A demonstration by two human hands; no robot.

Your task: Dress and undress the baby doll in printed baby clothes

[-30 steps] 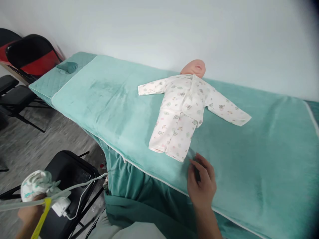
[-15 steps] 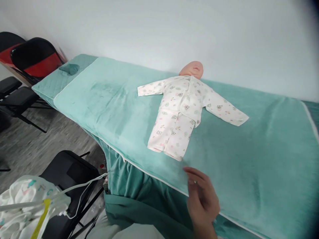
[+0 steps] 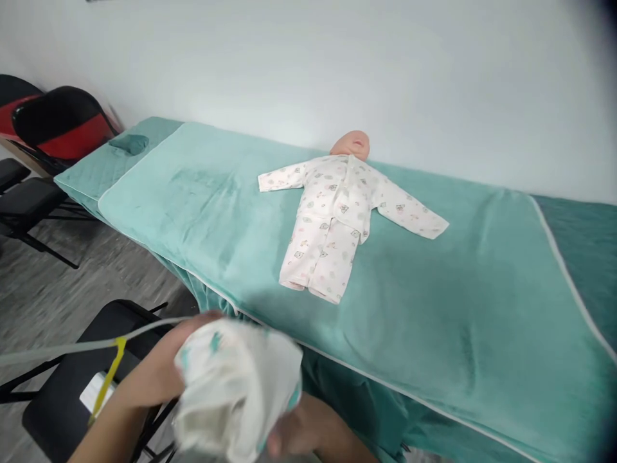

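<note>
A bundled white cloth with teal prints (image 3: 236, 386) is held between my two hands below the bed's front edge. My left hand (image 3: 168, 360) grips it from the left, its fingers partly behind the cloth. On the lower right side my right hand (image 3: 301, 427) holds it, blurred by motion. A doll (image 3: 354, 144) lies on its back on the bed, its head near the wall. It wears a white patterned top (image 3: 337, 186) with both sleeves spread out and matching trousers (image 3: 321, 254).
The bed has a teal cover (image 3: 419, 308) with white piping. A black folding chair (image 3: 58, 411) stands at lower left with a white object (image 3: 96, 392) on it. A pale cable (image 3: 53, 350) with a yellow tie crosses there. Red-and-black chairs (image 3: 72, 135) stand at upper left.
The white cloth has left the lower-left area and is now in both hands. My right hand has moved left and down; my left hand has come into view. The view has shifted slightly.
</note>
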